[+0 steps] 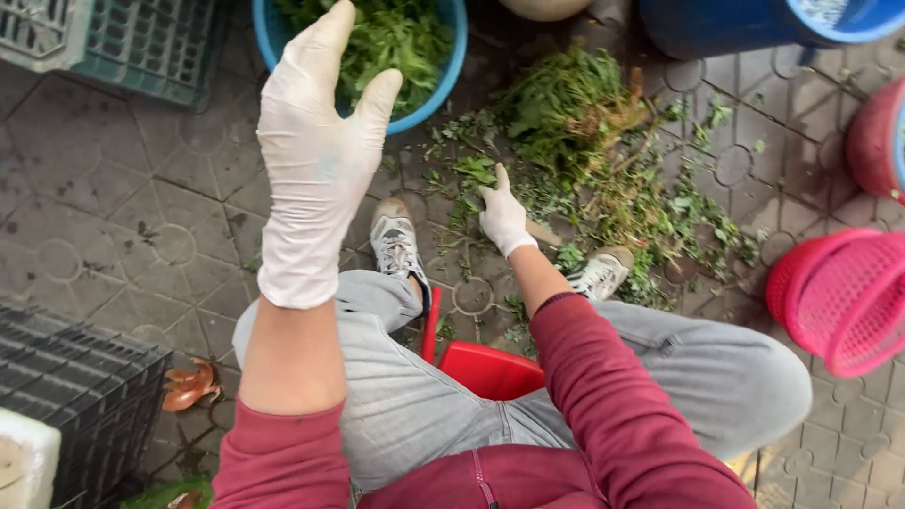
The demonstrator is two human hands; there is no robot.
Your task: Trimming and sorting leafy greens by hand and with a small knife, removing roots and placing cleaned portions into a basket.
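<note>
Your left hand (pixel 316 160), in a white glove, is raised in front of you with the fingers spread and nothing in it; it hangs just on your side of the blue basin (pixel 443 71), whose rim shows behind the fingertips. That basin holds picked green leaves (pixel 401 38).

Your right hand (pixel 502 217), gloved the same way, reaches down to the pavement to the right of the blue basin, at the near edge of the pile of leafy green stalks (pixel 575 132) strewn there. Its fingers lie among the loose sprigs, but you cannot tell from here whether they are closed on any or simply resting on them.

You sit on a red stool (pixel 490 369), nearer than the basin, with your two grey sneakers (pixel 396 240) planted between stool and basin, the right one touching the scattered greens. Far to the right of the basin, a pink mesh basket (pixel 844 302) lies tipped on its side. To the basin's left stands a green plastic crate (pixel 141 42), and well below that, a black crate (pixel 75 396).
</note>
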